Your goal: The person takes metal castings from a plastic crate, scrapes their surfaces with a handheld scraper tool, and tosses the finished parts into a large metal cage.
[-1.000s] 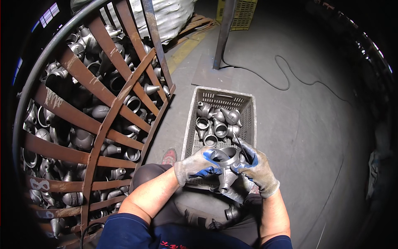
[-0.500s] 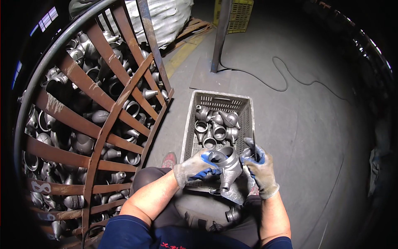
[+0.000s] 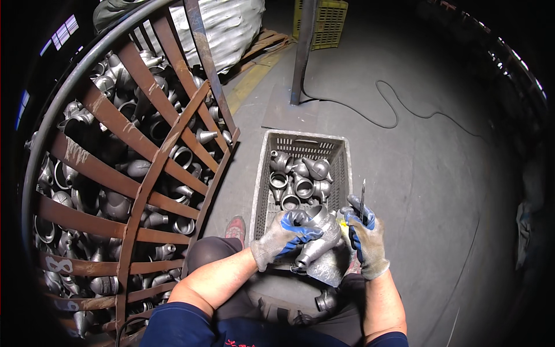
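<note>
My left hand, in a grey glove with a blue palm, is closed round a grey cast-metal pipe fitting. The casting lies tilted over the near end of a grey plastic crate, its round mouth up and its narrow spout toward me. To its right, my gloved right hand is closed on a slim, pointed metal tool, its tip upward. A small yellow part shows beside those fingers. Under the casting is a grey metal sheet. Several similar fittings rest in the crate.
At the left stands a large rusty slatted cage full of castings. Another casting is between my legs. Beyond the crate rise a metal post on a floor plate, a black cable and a yellow crate.
The fitting has tipped, its spout swinging toward the lower left as my left hand turned with it. My right hand has moved slightly away, and more of the tool shows above its fingers.
</note>
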`<state>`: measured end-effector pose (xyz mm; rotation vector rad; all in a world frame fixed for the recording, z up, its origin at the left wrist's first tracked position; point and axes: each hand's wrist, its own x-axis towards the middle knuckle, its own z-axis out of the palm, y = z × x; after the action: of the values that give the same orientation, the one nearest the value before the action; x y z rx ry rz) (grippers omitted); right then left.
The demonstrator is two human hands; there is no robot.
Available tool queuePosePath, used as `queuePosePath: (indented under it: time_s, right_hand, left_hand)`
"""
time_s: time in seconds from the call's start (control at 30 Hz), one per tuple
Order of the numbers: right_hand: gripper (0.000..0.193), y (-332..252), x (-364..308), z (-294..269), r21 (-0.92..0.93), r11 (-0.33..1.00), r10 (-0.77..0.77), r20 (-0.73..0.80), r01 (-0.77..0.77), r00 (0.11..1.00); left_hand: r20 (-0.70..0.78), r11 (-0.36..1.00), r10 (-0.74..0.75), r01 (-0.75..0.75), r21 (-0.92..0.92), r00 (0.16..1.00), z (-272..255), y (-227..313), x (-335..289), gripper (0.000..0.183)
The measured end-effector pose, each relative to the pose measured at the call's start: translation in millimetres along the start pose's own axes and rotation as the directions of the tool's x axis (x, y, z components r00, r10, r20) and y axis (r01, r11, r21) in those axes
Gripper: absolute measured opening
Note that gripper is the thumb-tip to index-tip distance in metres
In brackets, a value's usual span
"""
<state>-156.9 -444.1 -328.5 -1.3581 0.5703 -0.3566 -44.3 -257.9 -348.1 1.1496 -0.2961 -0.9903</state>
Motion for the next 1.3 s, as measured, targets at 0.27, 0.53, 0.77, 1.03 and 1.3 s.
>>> queuePosePath:
  time_s: [0.27, 0.53, 0.77, 1.03, 1.3]
  right_hand:
    - [0.04, 9.8, 7.7, -1.0, 0.223, 0.889, 0.37, 0.164, -0.4, 0.914]
    - [0.039, -7.1, -0.4, 19.6, 0.147, 0.987, 0.055, 0.058, -0.063, 0.997]
    - [0.034, -9.1, -4.2, 18.5, -0.111, 0.994, 0.018, 0.008, -0.017, 1.0]
    - [0.045, -11.3, -6.8, 19.8, -0.407, 0.804, -0.366, 0.235, 0.433, 0.901]
    - [0.042, -28.7, -12.0, 17.6, 0.154, 0.986, 0.066, -0.008, -0.064, 0.998]
  left_hand:
    - [0.0, 0.998, 0.026, -0.026, 0.052, 1.0, 3.0, 18.5, -5.8, 0.013]
    - [0.018, 0.995, 0.054, -0.055, 0.078, 0.998, -6.0, 10.4, -3.2, 0.021]
    - [0.176, 0.986, -0.057, 0.083, -0.146, 0.983, -2.9, 2.9, 3.6, 0.032]
    - [0.256, 0.998, 0.019, -0.005, -0.057, 0.966, -1.6, 6.6, 2.6, 0.031]
    - [0.116, 0.952, -0.127, 0.154, -0.266, 0.985, 0.1, 18.5, -6.4, 0.039]
